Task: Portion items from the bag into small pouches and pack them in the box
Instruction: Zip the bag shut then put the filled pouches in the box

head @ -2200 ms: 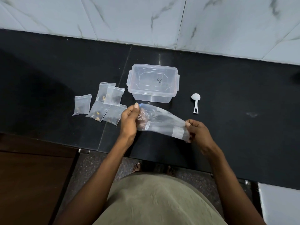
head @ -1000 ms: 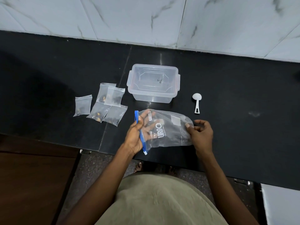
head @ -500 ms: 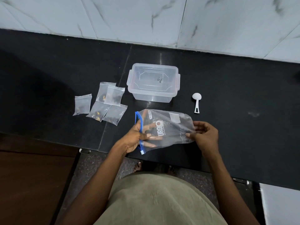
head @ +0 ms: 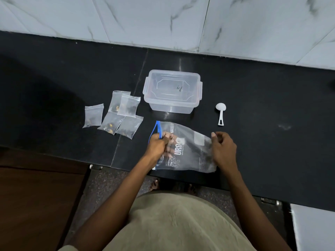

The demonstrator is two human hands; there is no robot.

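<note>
A clear zip bag (head: pixel 188 149) with a blue zip strip and white print lies on its side on the black counter (head: pixel 272 142). My left hand (head: pixel 157 145) reaches into its open mouth, fingers showing through the plastic. My right hand (head: pixel 223 148) pinches the bag's far end. Several small clear pouches (head: pixel 116 115) holding dark and yellowish bits lie in a cluster to the left. Behind the bag stands a clear plastic box (head: pixel 172 91) with no lid, nothing visible inside it.
A white measuring scoop (head: pixel 220 113) lies right of the box. White marble tiles (head: pixel 163 20) rise behind the counter. The counter's front edge runs just under the bag, with a brown wooden surface (head: pixel 36 196) lower left.
The bag went from held stretched between both hands to lying flat with its mouth opened. My left hand has pushed deeper into the mouth; my right hand stays on the far end.
</note>
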